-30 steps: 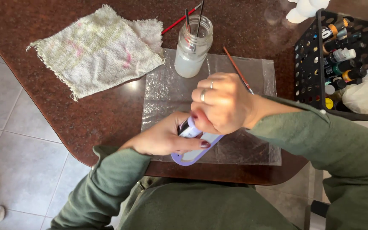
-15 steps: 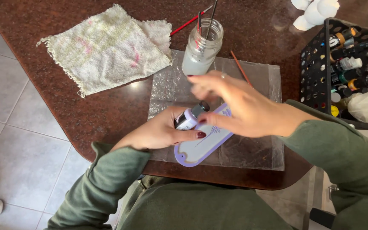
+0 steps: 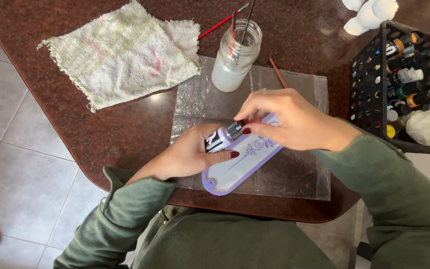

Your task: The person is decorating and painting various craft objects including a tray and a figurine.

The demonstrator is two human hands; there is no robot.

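My left hand grips a small lilac paint bottle lying sideways, its dark cap pointing right. The fingertips of my right hand pinch that cap. Under both hands lies a long lilac plaque with a white centre and a painted purple flourish, resting on a clear plastic sheet on the dark brown table.
A glass jar of cloudy water holds brushes behind the sheet. Another brush lies beside it. A stained white cloth lies at the far left. A black rack of paint bottles stands at the right. Grey floor tiles are left of the table.
The right hand has come down from above the left hand and now pinches the bottle's cap. The bottle and plaque show more clearly.
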